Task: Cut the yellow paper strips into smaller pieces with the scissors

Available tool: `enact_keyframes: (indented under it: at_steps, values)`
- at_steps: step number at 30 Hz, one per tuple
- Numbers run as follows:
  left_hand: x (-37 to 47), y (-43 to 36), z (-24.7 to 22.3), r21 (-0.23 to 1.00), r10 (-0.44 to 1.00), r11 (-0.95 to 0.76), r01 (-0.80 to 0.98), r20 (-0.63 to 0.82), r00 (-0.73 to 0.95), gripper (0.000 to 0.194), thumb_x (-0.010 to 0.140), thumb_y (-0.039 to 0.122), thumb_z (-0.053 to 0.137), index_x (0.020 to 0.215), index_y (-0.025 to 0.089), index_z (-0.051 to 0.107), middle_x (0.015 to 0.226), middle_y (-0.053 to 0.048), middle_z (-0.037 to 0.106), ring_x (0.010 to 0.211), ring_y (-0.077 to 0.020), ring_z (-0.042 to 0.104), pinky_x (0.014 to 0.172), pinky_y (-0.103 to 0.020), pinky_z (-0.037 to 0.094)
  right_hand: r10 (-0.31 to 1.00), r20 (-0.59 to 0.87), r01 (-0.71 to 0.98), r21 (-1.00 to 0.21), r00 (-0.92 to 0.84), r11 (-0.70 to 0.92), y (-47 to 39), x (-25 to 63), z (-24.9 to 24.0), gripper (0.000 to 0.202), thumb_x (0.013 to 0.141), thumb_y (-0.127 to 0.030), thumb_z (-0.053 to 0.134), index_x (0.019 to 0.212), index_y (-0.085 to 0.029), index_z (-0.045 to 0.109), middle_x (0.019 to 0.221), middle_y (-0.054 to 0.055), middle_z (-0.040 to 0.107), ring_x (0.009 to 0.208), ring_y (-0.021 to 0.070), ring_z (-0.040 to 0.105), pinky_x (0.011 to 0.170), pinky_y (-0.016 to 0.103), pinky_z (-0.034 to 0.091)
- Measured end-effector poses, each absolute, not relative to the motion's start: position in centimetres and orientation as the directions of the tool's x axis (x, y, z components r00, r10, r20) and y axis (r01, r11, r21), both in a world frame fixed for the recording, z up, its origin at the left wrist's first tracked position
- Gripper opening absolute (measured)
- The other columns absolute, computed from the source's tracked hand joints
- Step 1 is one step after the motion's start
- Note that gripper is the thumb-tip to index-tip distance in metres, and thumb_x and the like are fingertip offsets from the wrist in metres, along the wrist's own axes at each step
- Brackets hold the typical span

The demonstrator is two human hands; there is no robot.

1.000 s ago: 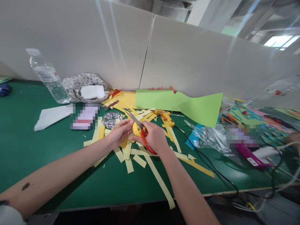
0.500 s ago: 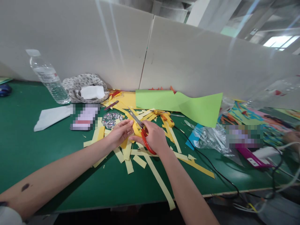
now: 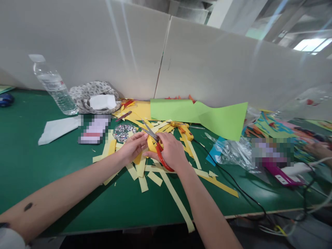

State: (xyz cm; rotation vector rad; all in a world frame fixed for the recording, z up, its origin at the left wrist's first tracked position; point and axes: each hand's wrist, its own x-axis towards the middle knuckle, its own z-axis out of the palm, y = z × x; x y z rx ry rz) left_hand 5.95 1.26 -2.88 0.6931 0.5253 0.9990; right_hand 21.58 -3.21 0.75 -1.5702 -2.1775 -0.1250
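Observation:
My right hand [image 3: 170,149] is wrapped round the red-handled scissors [image 3: 161,157], whose blades point up and to the left, slightly parted. Between thumb and fingers my left hand [image 3: 135,147] pinches a curled yellow paper strip [image 3: 151,143], close beside the blades. Part of that strip is hidden by my fingers. Under both hands lies a loose pile of pale and darker yellow paper strips [image 3: 140,169]. Just behind my left hand is a clear round dish of small shiny pieces [image 3: 124,132]. A yellow glue gun [image 3: 183,129] rests beyond my right hand.
A green sheet [image 3: 197,112] leans along the partition. Left are a water bottle [image 3: 58,91], a patterned cloth pouch [image 3: 93,91] and a phone [image 3: 94,129]. Right are plastic film [image 3: 237,155], a magenta object [image 3: 281,174], cords [image 3: 233,180] and another person's hand [image 3: 317,150].
The scissor blades have opened a little beside the yellow strip. My hands stay nearly in place. At the right edge, the other person's hand has moved further into view.

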Motion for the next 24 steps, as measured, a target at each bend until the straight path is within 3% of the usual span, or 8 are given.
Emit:
enact_keyframes:
  at_steps: [24]
  values:
    - [5.89,1.23,-2.84,0.743,0.889,0.365,-0.561,-0.099,0.447,0.010,0.072,0.019,0.069,0.080,0.015,0.064,0.081,-0.002,0.069,0.069,-0.0091,0.064,0.065,-0.018,0.050,0.876,0.399,0.900,-0.220,-0.270,0.377,-3.29,21.55,0.85,0.054,0.070,-0.068,0.052,0.095,-0.020,0.051,0.086,0.005,0.058,0.080,0.0192,0.052,0.062,0.027,0.036]
